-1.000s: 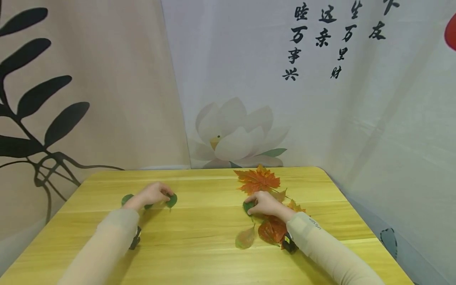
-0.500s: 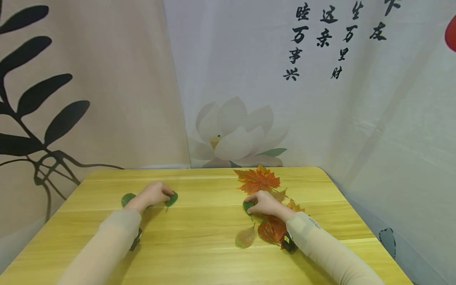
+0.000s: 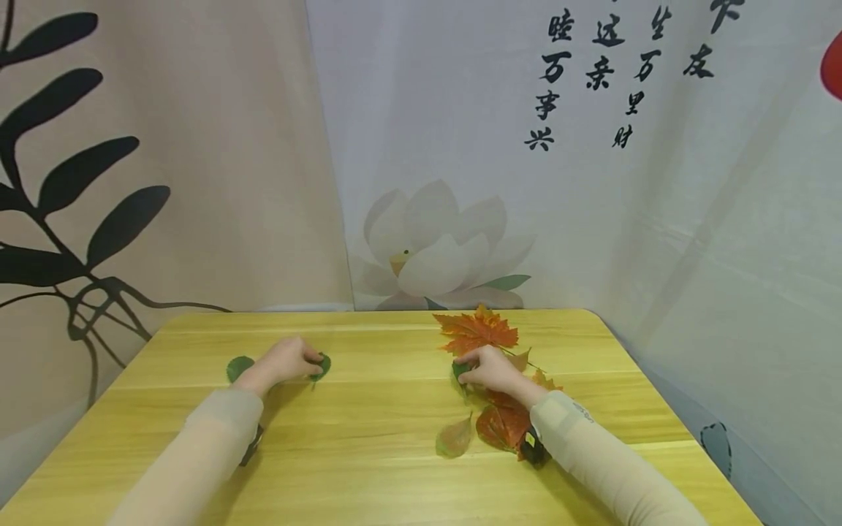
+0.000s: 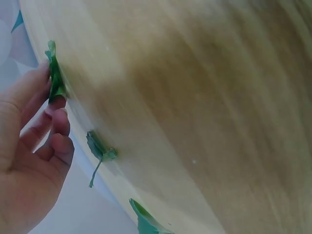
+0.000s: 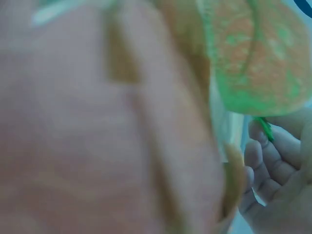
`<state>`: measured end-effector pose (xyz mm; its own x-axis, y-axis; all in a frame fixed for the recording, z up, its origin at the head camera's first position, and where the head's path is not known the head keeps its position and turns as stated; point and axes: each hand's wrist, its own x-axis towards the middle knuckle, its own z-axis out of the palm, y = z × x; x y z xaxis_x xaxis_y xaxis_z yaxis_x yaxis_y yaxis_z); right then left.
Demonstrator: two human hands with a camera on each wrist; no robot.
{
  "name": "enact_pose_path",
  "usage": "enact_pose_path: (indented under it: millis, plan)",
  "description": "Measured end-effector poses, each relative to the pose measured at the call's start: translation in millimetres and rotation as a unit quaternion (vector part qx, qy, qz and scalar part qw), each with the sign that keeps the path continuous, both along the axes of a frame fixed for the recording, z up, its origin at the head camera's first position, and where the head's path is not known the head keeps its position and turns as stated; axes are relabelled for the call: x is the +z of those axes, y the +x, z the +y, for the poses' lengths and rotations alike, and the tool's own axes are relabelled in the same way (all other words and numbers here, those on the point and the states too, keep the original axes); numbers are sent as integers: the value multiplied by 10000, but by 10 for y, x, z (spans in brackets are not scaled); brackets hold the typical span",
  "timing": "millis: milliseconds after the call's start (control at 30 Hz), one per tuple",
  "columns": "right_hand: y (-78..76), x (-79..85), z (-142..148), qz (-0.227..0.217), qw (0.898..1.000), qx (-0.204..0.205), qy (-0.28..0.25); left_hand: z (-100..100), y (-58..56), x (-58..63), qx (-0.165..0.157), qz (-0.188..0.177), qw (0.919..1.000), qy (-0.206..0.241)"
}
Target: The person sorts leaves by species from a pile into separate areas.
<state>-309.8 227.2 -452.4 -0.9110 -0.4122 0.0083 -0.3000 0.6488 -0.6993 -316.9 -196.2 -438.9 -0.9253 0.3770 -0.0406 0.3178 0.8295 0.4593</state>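
Note:
At the table's left, my left hand (image 3: 284, 361) pinches a small green leaf (image 3: 321, 367) between thumb and fingers. The left wrist view shows this leaf (image 4: 56, 80) almost edge-on at the fingertips. Two more green leaves lie by that hand: one with a stem (image 4: 99, 148), and another (image 4: 144, 219) at the bottom of that view. My right hand (image 3: 493, 367) pinches a dark green leaf (image 3: 459, 372), partly hidden by the fingers. Only a green sliver (image 5: 264, 129) shows at its fingertips in the right wrist view, where a mottled orange-green leaf (image 5: 263, 53) looms close.
Beyond the right hand lies a large orange maple leaf (image 3: 476, 332). Under that wrist are reddish leaves (image 3: 503, 426), with a pale green-red leaf (image 3: 454, 438) to their left. The wooden table (image 3: 355, 467) ends at a printed curtain (image 3: 421, 146).
My left hand has shifted slightly right with its leaf. My right hand has moved slightly up and away with the dark green leaf. The other leaves lie as before.

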Motion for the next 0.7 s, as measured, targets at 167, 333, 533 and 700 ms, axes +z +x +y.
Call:
enact_pose_path:
  millis: [167,333,533,700]
  plan:
    - [-40,124,-66,106,9999,-44,-58,-15,37,20,33,-48,10000,-22]
    - [-76,266,-174,222,9997,-2,-36,-14,82,28,160,-158,9997,-4]
    - [-124,372,-318,149,9995,11,-264,-10,120,33,239,-200,9995,48]
    - [-173,415,-436,78,9994,-110,-318,-5,131,54,260,-253,9993,64]
